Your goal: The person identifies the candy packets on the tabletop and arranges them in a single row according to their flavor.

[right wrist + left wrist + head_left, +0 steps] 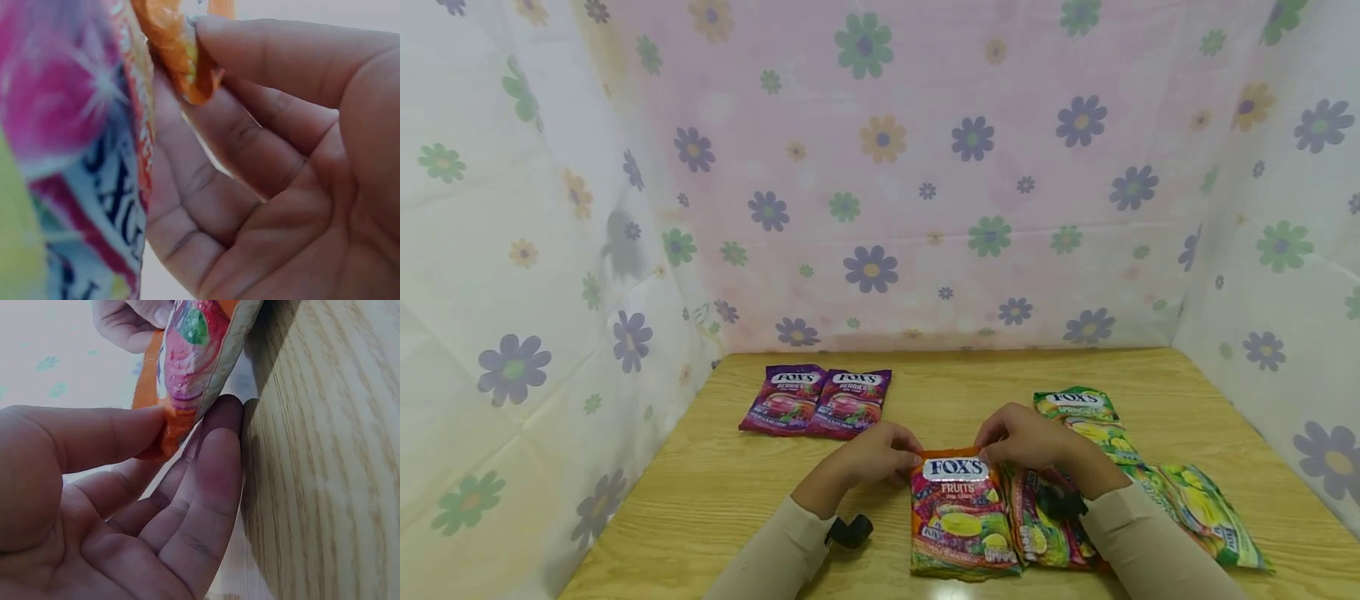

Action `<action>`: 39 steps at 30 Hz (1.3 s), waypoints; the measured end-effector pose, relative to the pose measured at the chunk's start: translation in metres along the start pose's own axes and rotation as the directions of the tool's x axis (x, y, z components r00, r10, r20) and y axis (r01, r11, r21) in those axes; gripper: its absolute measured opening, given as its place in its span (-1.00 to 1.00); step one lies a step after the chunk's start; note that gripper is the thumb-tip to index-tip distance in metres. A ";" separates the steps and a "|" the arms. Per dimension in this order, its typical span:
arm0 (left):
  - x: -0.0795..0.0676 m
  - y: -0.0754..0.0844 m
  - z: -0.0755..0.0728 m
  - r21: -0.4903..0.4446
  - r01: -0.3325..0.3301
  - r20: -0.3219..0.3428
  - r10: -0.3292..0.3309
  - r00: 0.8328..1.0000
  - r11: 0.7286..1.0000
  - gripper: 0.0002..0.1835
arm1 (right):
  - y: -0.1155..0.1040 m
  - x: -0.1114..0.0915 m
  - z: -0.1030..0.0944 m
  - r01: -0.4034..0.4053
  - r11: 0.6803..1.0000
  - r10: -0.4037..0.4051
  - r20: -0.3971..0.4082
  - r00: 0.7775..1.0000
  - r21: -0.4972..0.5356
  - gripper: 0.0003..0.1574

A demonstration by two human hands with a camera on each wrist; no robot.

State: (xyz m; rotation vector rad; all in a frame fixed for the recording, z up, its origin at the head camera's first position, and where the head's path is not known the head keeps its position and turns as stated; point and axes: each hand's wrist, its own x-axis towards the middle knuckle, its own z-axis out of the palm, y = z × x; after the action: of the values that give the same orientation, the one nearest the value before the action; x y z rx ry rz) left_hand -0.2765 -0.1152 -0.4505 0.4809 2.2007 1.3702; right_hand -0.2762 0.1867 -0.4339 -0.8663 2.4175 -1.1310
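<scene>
As hands (874, 454) (1026, 437) pinch, candy packet (962, 518) bulges.

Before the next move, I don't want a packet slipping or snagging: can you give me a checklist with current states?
1. Left hand pinching a top corner of the Fox's Fruits candy packet: ok.
2. Right hand pinching the other top corner: ok.
3. Held packet's front label readable in the head view: ok.
4. Held packet's bottom edge off the wooden tabletop: cannot tell.
5. Visible gap to the neighbouring packet on the right: not ok, they meet or overlap in the head view.
6. Two purple Fox's Berries packets apart from the held one: ok.
</scene>
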 end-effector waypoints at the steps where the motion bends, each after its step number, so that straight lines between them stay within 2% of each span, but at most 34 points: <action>1: 0.000 0.000 0.000 -0.007 0.001 -0.002 -0.001 1.000 1.000 -0.87 | 0.000 0.001 0.000 0.008 1.000 -0.008 0.000 1.000 0.011 -0.83; 6: 0.002 -0.001 0.000 -0.067 0.017 -0.005 -0.018 1.000 0.998 -0.68 | 0.004 0.003 0.000 0.042 0.996 -0.041 -0.013 0.999 0.084 -0.80; 10: 0.004 -0.002 0.001 -0.115 0.029 0.028 -0.026 0.999 0.993 -0.49 | 0.004 0.003 -0.001 0.049 0.995 -0.042 -0.080 0.996 0.092 -0.80; 14: 0.005 -0.002 0.001 -0.120 0.032 0.061 -0.025 0.998 0.992 -0.53 | 0.001 0.003 -0.002 0.018 0.996 -0.002 -0.174 0.985 0.090 -0.79; 19: 0.004 -0.003 0.002 -0.079 0.031 0.095 -0.024 0.995 0.996 -0.62 | -0.004 0.005 -0.002 -0.032 0.985 0.077 -0.271 0.959 0.167 -0.71; 23: 0.004 -0.004 0.002 -0.070 0.022 0.091 -0.015 0.996 0.997 -0.66 | -0.005 0.005 -0.001 -0.033 0.975 0.103 -0.314 0.944 0.220 -0.64; 29: 0.005 -0.007 0.001 -0.063 0.009 0.055 -0.005 0.998 0.998 -0.70 | -0.005 0.008 0.002 -0.046 0.953 0.138 -0.297 0.945 0.299 -0.55; 33: 0.003 -0.006 0.000 -0.086 -0.008 0.037 0.011 0.999 0.996 -0.71 | -0.003 0.010 0.004 -0.050 0.921 0.164 -0.268 0.949 0.387 -0.45; 39: 0.003 -0.006 -0.003 -0.120 -0.052 0.042 0.057 0.997 0.991 -0.72 | 0.001 0.011 0.009 -0.114 0.864 0.197 -0.121 0.973 0.491 -0.14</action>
State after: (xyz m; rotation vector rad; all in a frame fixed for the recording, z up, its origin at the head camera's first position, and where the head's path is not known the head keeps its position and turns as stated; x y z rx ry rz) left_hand -0.2806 -0.1182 -0.4559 0.5269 2.0701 1.4943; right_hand -0.2804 0.1747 -0.4404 -0.4181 2.1186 -1.6945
